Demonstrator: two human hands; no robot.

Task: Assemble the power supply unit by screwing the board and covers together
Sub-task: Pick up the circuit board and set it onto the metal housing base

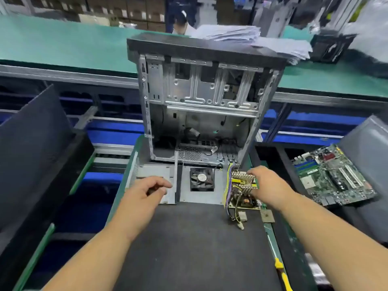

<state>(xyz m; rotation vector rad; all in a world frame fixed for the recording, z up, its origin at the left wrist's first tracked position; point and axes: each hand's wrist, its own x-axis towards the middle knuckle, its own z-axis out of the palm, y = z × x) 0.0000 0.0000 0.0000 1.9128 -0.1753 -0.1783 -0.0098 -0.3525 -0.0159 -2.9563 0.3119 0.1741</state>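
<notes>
I see an open computer case standing at the far end of the dark mat, and in front of it lie a grey cover with a fan and a second cover just to its left. My right hand grips the board by its metal fins, at the fan cover's right edge, its wires trailing toward me. My left hand hovers over the left cover, fingers loosely curled and holding nothing.

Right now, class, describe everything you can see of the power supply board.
The power supply board lies flat, bare of covers, at the black mat's far right. Ribbed metal heatsinks stand on top; yellow, purple and black wires run down its left side to white connectors. The right hand grips its heatsinks.
</notes>
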